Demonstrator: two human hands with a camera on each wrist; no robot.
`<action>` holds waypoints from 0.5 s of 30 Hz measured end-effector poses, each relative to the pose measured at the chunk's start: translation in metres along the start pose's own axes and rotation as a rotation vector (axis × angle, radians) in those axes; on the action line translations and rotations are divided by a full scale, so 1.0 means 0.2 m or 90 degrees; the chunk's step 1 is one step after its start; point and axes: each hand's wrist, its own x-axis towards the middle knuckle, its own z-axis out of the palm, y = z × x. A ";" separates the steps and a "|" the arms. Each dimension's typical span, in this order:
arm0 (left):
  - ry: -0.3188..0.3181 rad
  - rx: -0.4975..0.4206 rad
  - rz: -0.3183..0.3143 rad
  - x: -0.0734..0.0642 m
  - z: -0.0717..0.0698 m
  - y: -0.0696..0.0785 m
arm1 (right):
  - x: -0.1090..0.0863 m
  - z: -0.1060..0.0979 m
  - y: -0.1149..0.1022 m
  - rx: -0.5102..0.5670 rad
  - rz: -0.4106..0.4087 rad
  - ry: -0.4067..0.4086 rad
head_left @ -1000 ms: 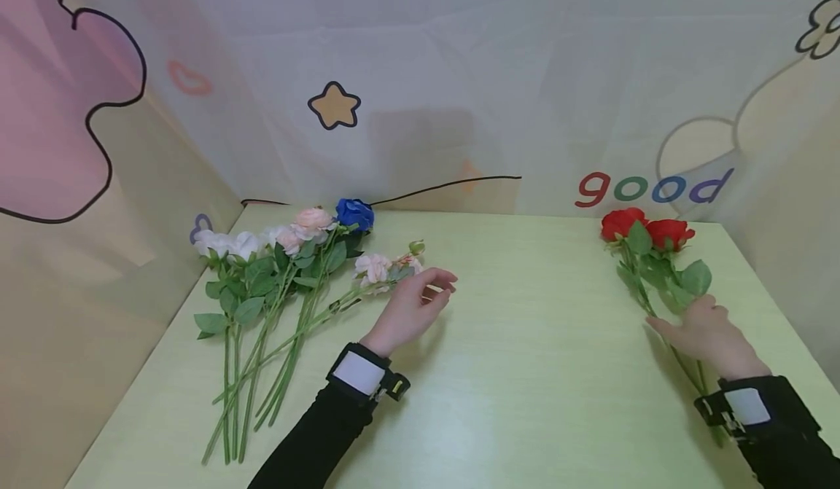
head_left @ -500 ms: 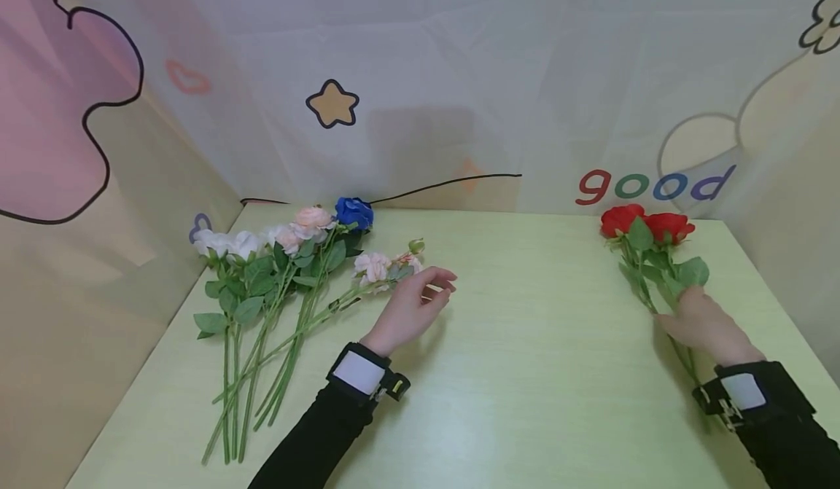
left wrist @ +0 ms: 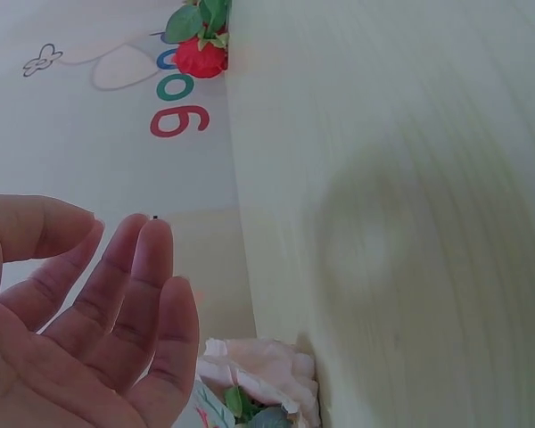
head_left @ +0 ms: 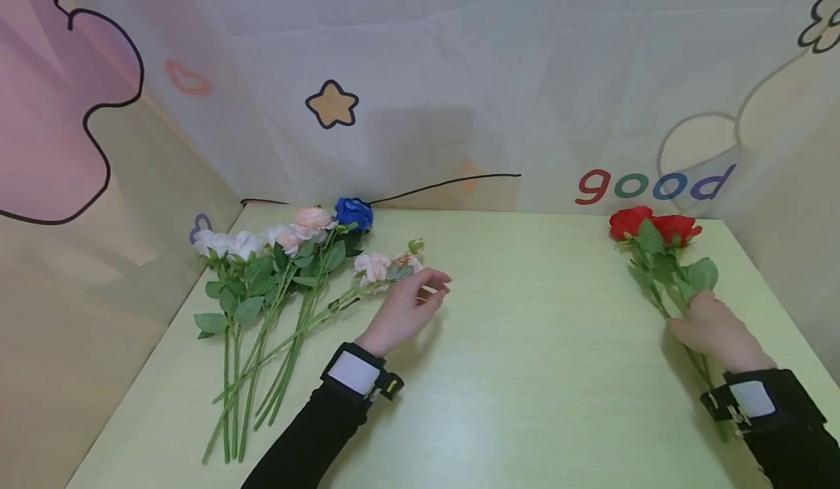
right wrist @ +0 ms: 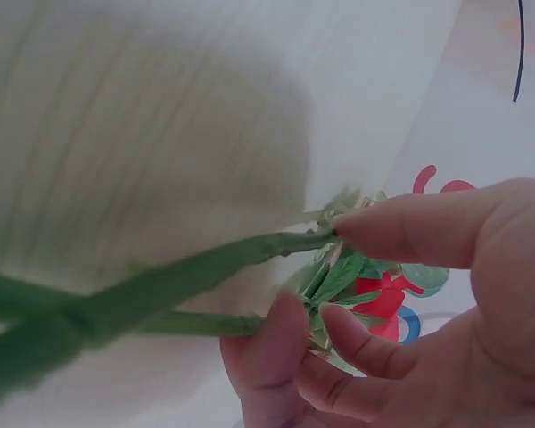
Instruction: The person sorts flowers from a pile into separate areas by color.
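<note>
At the right of the table, my right hand [head_left: 715, 332] holds the green stems of two red roses [head_left: 630, 221]. In the right wrist view the stems [right wrist: 152, 290] run between the thumb and the fingers of that hand [right wrist: 446, 330], crossing close to the camera. My left hand [head_left: 405, 310] hovers over the table with loosely curled fingers and holds nothing. Right beside it lies a pale pink flower spray [head_left: 372, 269], partly behind the hand. The left wrist view shows the bare palm and fingers of the left hand [left wrist: 98, 330].
Several flowers lie on the left of the pale table [head_left: 525, 372]: white roses [head_left: 244, 244], light pink roses [head_left: 313, 219] and a blue rose [head_left: 354, 213], their stems crossing toward the front. A printed cloth [head_left: 420, 66] hangs behind the table and at its sides.
The right hand and the red roses shifted a little up and left, then back to the right. My left hand has drifted very slightly left, still holding nothing.
</note>
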 end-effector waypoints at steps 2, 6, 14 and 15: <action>0.002 0.007 0.001 0.00 0.00 0.00 | -0.01 0.00 -0.01 -0.011 -0.002 0.014; 0.009 0.022 -0.002 -0.01 -0.02 -0.01 | -0.02 0.02 -0.03 -0.021 0.012 0.069; 0.033 0.091 0.023 -0.04 -0.07 -0.03 | -0.02 0.09 -0.18 0.046 -0.109 0.330; 0.037 0.105 0.030 -0.04 -0.08 -0.04 | -0.02 0.10 -0.20 0.067 -0.119 0.343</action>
